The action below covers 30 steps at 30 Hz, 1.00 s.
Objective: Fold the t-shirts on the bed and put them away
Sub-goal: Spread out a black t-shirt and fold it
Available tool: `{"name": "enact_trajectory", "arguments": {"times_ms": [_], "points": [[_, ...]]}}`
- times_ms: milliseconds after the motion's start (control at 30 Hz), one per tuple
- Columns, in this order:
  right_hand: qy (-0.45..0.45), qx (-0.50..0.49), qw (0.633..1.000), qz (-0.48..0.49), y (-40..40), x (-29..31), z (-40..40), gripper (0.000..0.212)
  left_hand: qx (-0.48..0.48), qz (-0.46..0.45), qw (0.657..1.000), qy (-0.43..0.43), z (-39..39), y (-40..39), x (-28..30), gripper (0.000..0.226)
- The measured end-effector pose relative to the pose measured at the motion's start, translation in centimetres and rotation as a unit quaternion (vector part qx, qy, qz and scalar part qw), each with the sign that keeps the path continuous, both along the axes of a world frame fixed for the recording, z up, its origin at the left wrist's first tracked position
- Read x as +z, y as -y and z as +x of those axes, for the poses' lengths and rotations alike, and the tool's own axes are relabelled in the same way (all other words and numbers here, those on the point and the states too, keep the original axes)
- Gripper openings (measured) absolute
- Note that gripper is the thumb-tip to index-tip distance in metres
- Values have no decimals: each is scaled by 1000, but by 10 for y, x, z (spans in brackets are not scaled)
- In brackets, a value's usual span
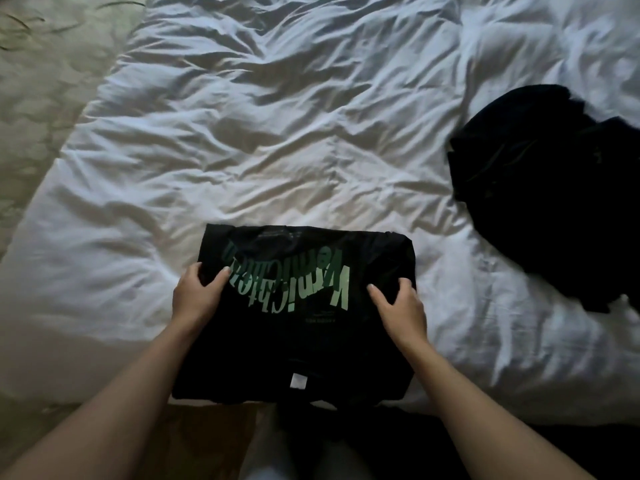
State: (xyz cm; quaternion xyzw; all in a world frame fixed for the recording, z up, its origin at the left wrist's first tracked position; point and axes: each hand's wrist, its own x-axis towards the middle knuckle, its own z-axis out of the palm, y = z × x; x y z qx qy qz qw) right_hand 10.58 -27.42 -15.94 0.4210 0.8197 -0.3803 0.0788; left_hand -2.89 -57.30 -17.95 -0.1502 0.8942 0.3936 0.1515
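We stand at the foot of a bed (277, 133) with a rumpled white duvet. A folded black t-shirt (301, 323) with green lettering lies at six o'clock. Our left hand (197, 296) and right hand (398, 310) each pinch a side edge, thumbs on top. A dark unfolded heap (540, 188) waits at three o'clock. To lift cleanly, we should slide fingers fully underneath and keep the layers level.

Bare duvet (277, 116) across the bed's middle and far edge; a dark clothes pile (540, 188) blocks the right edge.
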Motion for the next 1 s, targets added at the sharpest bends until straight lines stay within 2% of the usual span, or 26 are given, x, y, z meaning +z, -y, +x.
{"name": "enact_trajectory", "arguments": {"times_ms": [67,133,200,267,367,500,600,733,800,900,1000], "points": [[-9,-81,995,-58,-5,-9,-15,64,47,19,999,15,-13,-7,-5,48],[-51,-165,973,-151,-14,-16,-24,63,82,46,995,13,-23,-10,-9,46],[-93,-197,945,-244,-27,-20,-26,51,82,69,994,6,-30,-8,-13,40],[-112,-191,932,-287,-39,-22,-19,35,77,93,993,6,-32,-1,-16,35],[-131,-188,939,-255,-48,-25,-7,21,82,137,987,11,-33,8,-19,28],[-150,-184,965,-111,-47,-30,-12,26,98,181,979,4,-36,10,-22,18],[-148,-196,965,-92,-41,-31,-14,21,110,184,977,5,-38,9,-21,21],[-78,-158,968,-177,-33,-23,2,42,43,129,990,43,-27,11,-14,33],[-24,-126,984,-125,-27,-19,15,49,-8,78,996,51,-10,14,-7,37],[50,-83,994,-50,-12,-19,32,62,-55,42,997,45,20,21,-4,30],[9,-97,994,-59,2,-19,41,57,-51,48,997,33,36,25,-7,30]]}}
